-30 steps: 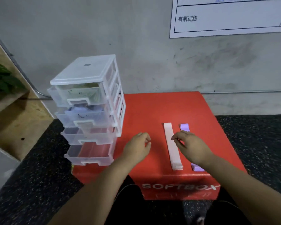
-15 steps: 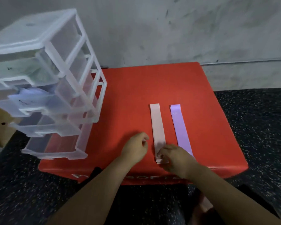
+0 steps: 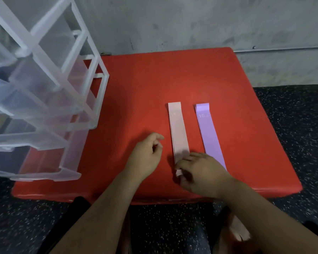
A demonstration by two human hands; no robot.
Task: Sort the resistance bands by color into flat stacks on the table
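- Squaring the pink stack, its near end is pinched by the right hand, likely to align edges.
- The left hand is held loosely curled, empty, alongside.

The red padded box top is one solid colour, with no pattern. The pale pink flat rubber band stack carries a faint white numeral near its far end; only a leading 1 is legible. The lilac flat rubber band stack carries a white "10" in the same position. The translucent plastic drawer unit is frosted white with opaque white frame rails. Its lower drawers show a red tint where the box top is seen through them. One drawer at the left edge shows pale blue. The plaster wall is mottled grey with darker smudges. The rubber floor is black with fine white speckles.
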